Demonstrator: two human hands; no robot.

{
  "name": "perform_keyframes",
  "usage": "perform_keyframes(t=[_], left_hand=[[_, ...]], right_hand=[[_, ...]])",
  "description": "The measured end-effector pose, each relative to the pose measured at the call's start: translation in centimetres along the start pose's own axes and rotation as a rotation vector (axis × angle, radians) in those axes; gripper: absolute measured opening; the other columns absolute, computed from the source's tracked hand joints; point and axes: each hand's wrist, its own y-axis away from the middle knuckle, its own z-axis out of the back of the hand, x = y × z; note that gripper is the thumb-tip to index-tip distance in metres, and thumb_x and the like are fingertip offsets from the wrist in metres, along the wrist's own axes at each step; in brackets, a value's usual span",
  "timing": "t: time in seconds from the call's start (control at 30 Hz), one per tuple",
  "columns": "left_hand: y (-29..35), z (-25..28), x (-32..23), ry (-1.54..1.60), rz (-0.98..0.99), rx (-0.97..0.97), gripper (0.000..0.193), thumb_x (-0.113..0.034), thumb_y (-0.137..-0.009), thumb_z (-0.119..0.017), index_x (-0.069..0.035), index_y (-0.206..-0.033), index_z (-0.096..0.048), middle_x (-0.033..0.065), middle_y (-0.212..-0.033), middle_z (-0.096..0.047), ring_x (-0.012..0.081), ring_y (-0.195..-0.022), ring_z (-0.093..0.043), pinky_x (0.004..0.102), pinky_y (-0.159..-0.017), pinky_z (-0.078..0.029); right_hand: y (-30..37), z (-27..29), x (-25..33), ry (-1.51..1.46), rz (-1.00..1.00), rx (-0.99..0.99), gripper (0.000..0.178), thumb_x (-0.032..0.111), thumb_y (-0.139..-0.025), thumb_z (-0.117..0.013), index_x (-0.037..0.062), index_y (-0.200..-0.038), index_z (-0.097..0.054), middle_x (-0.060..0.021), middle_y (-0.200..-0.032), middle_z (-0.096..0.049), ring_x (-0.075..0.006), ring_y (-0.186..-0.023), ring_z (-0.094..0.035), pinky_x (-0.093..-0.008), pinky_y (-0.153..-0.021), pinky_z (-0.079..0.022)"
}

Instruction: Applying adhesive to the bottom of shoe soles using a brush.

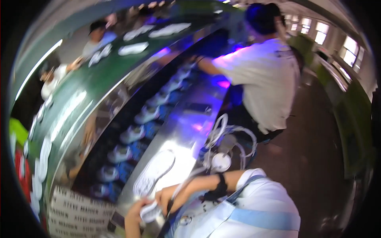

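Note:
Low in the head view, my left hand [134, 216] grips a white shoe sole [149, 213], its rounded end showing between my hands. My right hand [170, 197] is bent over the sole's other side, fingers curled. Something thin and dark shows by its fingers, too blurred to name. A pale tube [189, 177] passes close to that hand; whether it is held cannot be made out. Just beyond my hands, another white sole [154, 171] lies flat on the shiny metal worktop [183, 137].
Left of the worktop runs a dark conveyor [119, 137] with a row of shoes [133, 135]. A white canister [221, 162] with coiled tubes stands at the worktop's right edge. A co-worker [264, 79] sits ahead. A printed box [79, 214] is at lower left; soles line a green table [75, 107].

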Motion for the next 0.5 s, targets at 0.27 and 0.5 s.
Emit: perform_keyframes(t=[0.27, 0.5], left_hand=[[-2.3, -6.4, 2.3, 1.12, -0.824, 0.497, 0.059, -0.036, -0.09, -0.036, -0.006, -0.139, -0.024, 0.019, -0.138, -0.034, 0.0352, -0.122, -0.039, 0.045, -0.102, -0.034], [-2.3, -7.2, 3.3, 1.352, -0.835, 0.649, 0.054, -0.038, -0.085, -0.049, -0.003, -0.126, -0.04, 0.0144, -0.116, -0.05, 0.0281, -0.101, -0.048, 0.0404, -0.088, -0.043]], right_hand=[[-1.2, 1.6, 1.4, -0.285, -0.268, -0.499, 0.019, 0.003, -0.072, -0.068, 0.0025, -0.091, -0.069, -0.0072, -0.087, -0.067, -0.0123, -0.08, -0.06, -0.0262, -0.076, -0.048], [-1.8, -2.2, 0.8, -0.022, -0.031, -0.393, 0.023, 0.006, -0.07, -0.067, 0.0038, -0.093, -0.066, -0.0136, -0.088, -0.065, -0.0228, -0.074, -0.061, -0.0307, -0.086, -0.045]])
